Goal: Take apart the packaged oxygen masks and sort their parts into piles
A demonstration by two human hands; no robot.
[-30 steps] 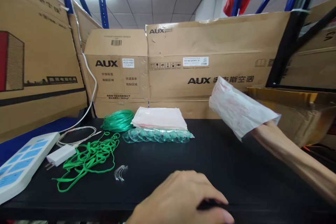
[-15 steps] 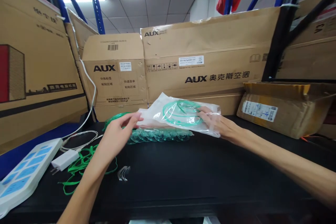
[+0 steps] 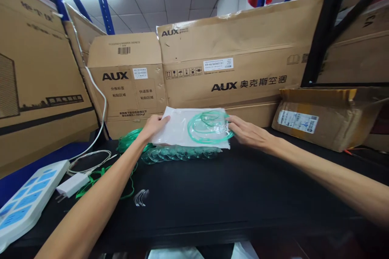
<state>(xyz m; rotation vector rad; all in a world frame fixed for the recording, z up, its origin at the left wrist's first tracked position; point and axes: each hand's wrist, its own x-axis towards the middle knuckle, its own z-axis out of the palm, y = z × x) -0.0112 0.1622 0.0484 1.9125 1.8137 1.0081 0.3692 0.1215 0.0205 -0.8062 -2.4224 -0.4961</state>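
Observation:
A clear plastic pouch point(image 3: 182, 129) with coiled green tubing point(image 3: 208, 127) inside lies flat on a stack of similar pouches at the back of the black table point(image 3: 227, 194). My left hand point(image 3: 153, 124) holds the pouch's left edge. My right hand point(image 3: 246, 131) holds its right edge, fingers on the plastic. Under the stack sits a row of clear green masks point(image 3: 179, 153). A coil of green tubing point(image 3: 129, 139) lies just left of the stack.
Green elastic straps point(image 3: 91, 180), a white charger point(image 3: 72, 185) with cable, a white power strip point(image 3: 24, 202) and small metal clips point(image 3: 140, 197) lie at the left. AUX cardboard boxes point(image 3: 231, 56) wall the back. A taped brown parcel point(image 3: 322, 117) sits at the right.
My right hand brought the pouch from the right down onto the stack. My left hand rose from the table's front edge to the pouch's left edge. The pouch now lies flatter.

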